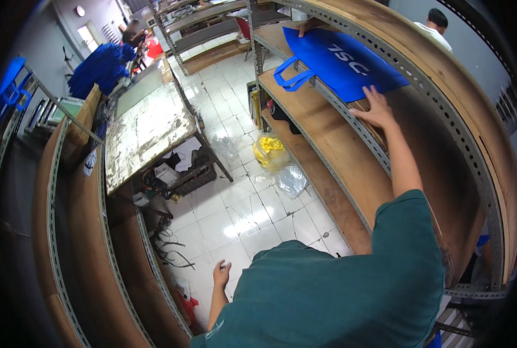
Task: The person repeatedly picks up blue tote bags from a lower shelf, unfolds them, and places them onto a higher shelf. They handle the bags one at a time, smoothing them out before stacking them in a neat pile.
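A blue fabric bag (339,61) with pale lettering lies flat on a wooden shelf at the upper right. Its blue handle (294,80) loops over the shelf's front edge. My right hand (376,108) reaches out at the bag's near edge, open with fingers spread; whether it touches the cloth I cannot tell. Low at my side hangs my left hand (222,274), open and holding nothing, its fingers loosely bent. Another person's hand (309,26) rests at the far end of the bag, partly hidden by the shelf frame.
Slotted metal shelving with wooden boards (328,136) runs along my right, with more shelving (84,232) on my left. A stained worktable (148,124) stands ahead left. Yellow bundle (270,149) and clear plastic (292,181) lie on the tiles. Two people are farther off.
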{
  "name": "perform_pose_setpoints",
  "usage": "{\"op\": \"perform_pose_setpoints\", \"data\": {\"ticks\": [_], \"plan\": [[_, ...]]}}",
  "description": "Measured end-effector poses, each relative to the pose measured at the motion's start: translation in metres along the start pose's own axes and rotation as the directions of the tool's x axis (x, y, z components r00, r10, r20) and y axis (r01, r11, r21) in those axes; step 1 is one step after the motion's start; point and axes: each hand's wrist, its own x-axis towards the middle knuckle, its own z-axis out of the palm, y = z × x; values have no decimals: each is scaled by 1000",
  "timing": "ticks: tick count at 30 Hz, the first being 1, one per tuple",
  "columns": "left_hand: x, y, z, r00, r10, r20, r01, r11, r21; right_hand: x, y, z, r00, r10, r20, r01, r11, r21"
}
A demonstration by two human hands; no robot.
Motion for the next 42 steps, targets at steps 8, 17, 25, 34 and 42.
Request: {"op": "perform_pose_setpoints", "data": {"ticks": [8,17,25,34,42], "plan": [[3,110,-4,996,87,-13,-87,995,-49,-9,-71,38,818,-411,-404,286,898,-335],[17,198,29,922,130,364,-40,969,-244,-25,-233,-42,302,-678,-670,734,614,-290],[-12,331,33,430,432,793,523,596,-609,-93,-372,-169,-187,-501,-845,970,41,-238],[36,320,33,369,847,381,631,72,-772,69,-415,-214,57,136,-989,998,8,59],[21,347,-76,838,534,-112,125,-387,-913,47,-375,-198,815,-172,-553,83,-911,405]]}}
